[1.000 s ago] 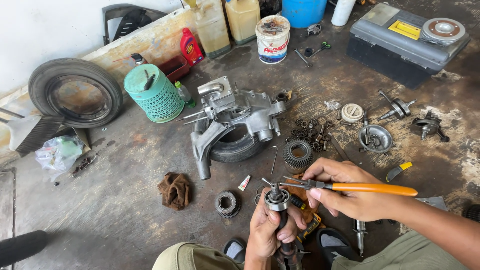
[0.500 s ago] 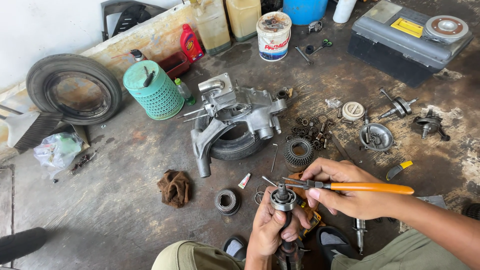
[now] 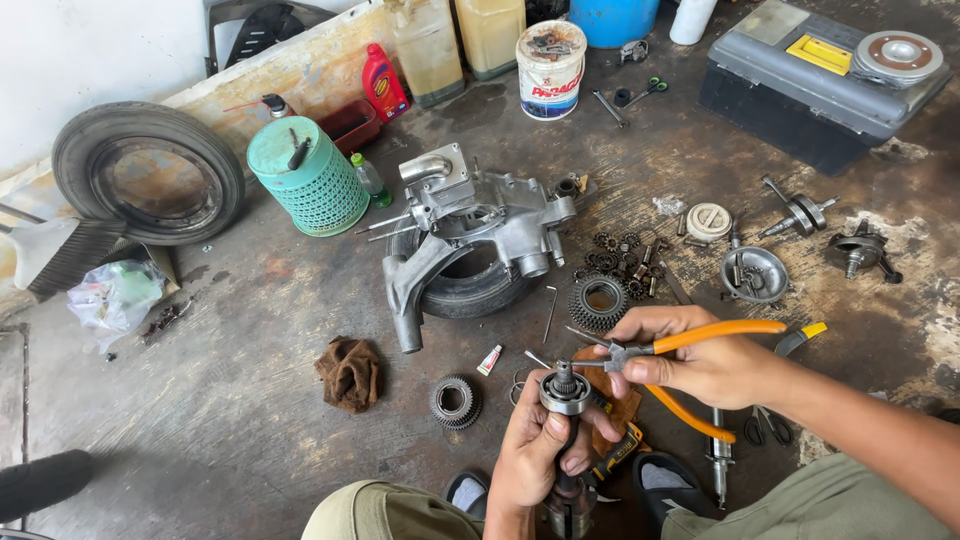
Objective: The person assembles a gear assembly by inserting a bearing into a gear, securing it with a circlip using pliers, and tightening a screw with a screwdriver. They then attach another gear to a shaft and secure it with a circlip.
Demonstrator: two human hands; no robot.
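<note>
My left hand (image 3: 545, 450) grips a metal shaft with a bearing (image 3: 565, 392) on its top end, held upright near the bottom middle. My right hand (image 3: 700, 362) holds orange-handled pliers (image 3: 690, 345), their thin tips pointing left just above the bearing's top. Whether the tips touch the bearing, I cannot tell. A grey engine casing (image 3: 480, 225) rests on a small tyre (image 3: 465, 285) on the concrete floor beyond my hands.
Gears (image 3: 598, 300), a smaller gear (image 3: 455, 400), a brown rag (image 3: 350, 372), small loose parts and a metal bowl (image 3: 755, 275) lie around. A green basket (image 3: 308, 178), tyre (image 3: 148, 172), white bucket (image 3: 550, 70), jerrycans and a grey toolbox (image 3: 820, 80) stand farther off.
Both hands have stayed close together on the shaft and pliers. The pliers' tips have shifted slightly at the bearing's top.
</note>
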